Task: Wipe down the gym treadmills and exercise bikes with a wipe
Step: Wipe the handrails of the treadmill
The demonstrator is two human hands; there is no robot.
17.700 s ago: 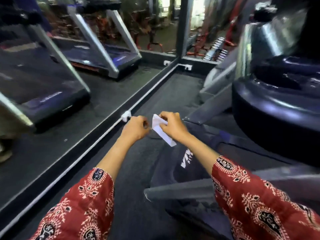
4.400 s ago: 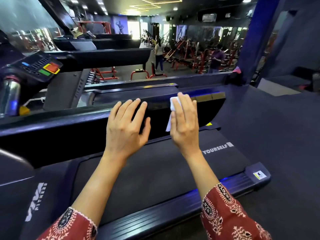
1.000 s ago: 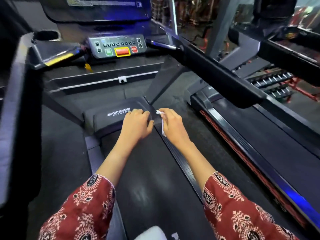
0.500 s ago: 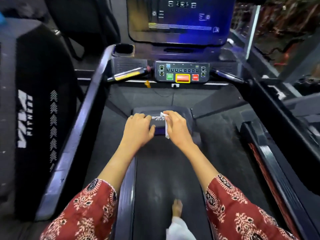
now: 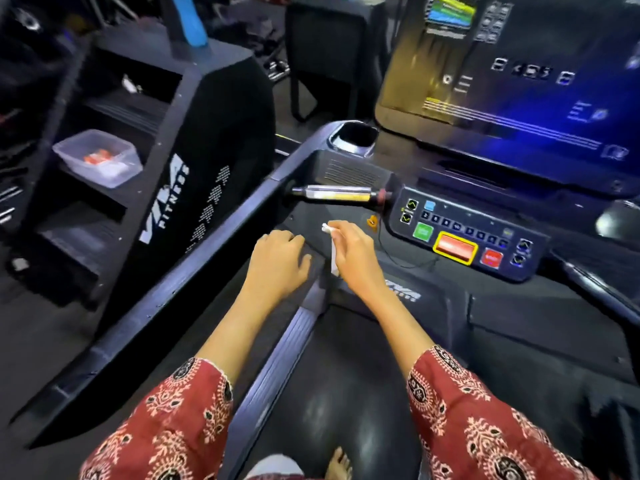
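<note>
Dark gym machines crowd round me, smeared by blur, so the lettering on the lit display (image 5: 519,98) is unreadable. One treadmill lies under me, its belt (image 5: 332,396) running between my two red patterned sleeves (image 5: 166,420); its right side is cut off at the edge. On the control panel (image 5: 467,233) I count one green button, one large red button in a yellow frame and one smaller red one; the row of small keys is too blurred to count. One clear plastic tub (image 5: 98,157) sits on a step of the black stair machine (image 5: 194,161) to my left, holding something orange-red that I cannot make out.

Both my arms reach forward, hands just beside each other below the panel. My left hand (image 5: 277,268) is palm down, fingers loosely bent and gripping nothing, their tips hidden. My right hand (image 5: 353,254) pinches the one white wipe (image 5: 333,258) between thumb and fingers; it hangs between my hands, partly hidden behind the right one. One bare foot (image 5: 337,464) shows at the bottom edge.
</note>
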